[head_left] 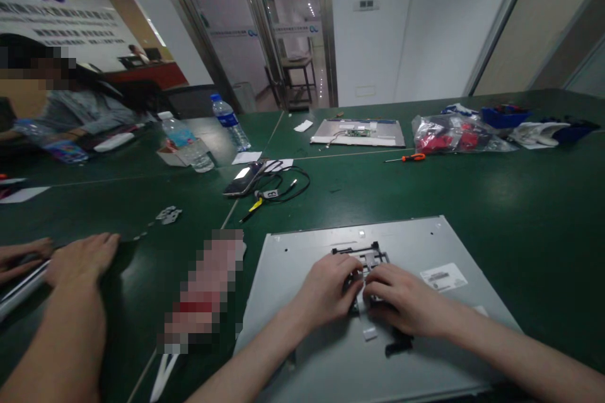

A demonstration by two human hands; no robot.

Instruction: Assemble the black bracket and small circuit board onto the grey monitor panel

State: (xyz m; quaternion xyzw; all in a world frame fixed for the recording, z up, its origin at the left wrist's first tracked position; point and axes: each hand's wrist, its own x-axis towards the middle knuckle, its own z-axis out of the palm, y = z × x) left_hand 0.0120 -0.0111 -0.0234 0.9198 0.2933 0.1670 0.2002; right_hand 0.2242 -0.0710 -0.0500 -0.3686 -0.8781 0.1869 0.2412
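Observation:
A large grey metal panel [302,283], apparently the back of a flat display, lies before me. Over its middle is a black plastic bracket [375,250] with cut-outs. My left hand [333,283] curls its fingers around the bracket's left part. Opposite, almost touching it, my right hand [401,296] bends its fingers over the right part. Between the hands a pale flat strip runs toward me, ending in a white tab [370,332]. A small black piece [398,346] shows below my right hand. My fingertips are partly hidden.
Left of the panel lies a blurred pinkish pouch [208,289] with a white strap; beyond it are a co-worker's hands [82,258]. Farther back are a phone [243,179] with cables, water bottles [229,123], an orange screwdriver [413,157], another panel [357,132] and plastic bags [458,135].

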